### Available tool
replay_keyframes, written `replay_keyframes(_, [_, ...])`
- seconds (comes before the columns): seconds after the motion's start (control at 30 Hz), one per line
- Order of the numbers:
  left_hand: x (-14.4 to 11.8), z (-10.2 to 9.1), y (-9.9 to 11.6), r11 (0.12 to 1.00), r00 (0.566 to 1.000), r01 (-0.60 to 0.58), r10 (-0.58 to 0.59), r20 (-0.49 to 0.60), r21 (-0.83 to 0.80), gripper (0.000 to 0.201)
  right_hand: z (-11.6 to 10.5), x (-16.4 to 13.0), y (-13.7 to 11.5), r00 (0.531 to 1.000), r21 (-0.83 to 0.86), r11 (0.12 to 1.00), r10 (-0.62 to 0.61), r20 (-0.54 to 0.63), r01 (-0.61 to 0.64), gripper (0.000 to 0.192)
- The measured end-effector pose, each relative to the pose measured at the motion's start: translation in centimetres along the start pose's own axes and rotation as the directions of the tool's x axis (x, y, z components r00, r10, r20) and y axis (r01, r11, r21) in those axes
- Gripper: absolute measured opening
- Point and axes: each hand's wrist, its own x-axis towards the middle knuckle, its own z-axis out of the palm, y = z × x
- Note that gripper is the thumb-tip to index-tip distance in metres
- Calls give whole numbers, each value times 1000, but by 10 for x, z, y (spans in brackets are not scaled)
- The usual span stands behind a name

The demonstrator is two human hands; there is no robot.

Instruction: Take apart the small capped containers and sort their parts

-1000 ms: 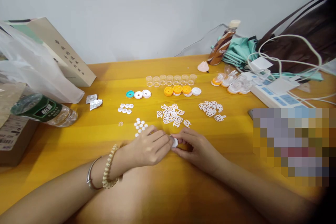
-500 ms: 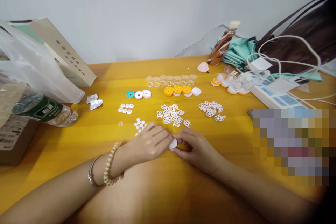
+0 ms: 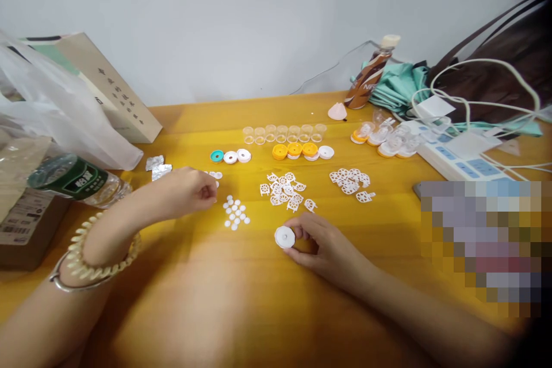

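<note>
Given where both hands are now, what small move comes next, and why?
Probably the left hand pinches one of the small white rings beside its fingertips and carries it to the white disc that the right hand holds on the table.

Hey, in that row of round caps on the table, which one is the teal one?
The teal cap is the leftmost in the row, beside two white caps; further right the caps are orange, ending with another white one.
</note>
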Motion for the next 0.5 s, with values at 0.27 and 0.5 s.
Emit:
replay_keyframes(0.27, [8, 6, -27, 996, 979, 85, -89, 185, 26, 20, -1, -1, -1, 1000, -1, 1000, 10, -5, -10, 15])
replay_keyframes(0.5, [4, 4, -27, 995, 971, 76, -90, 223, 72, 20, 0, -2, 0, 1000, 4, 1000, 24, -12, -24, 13])
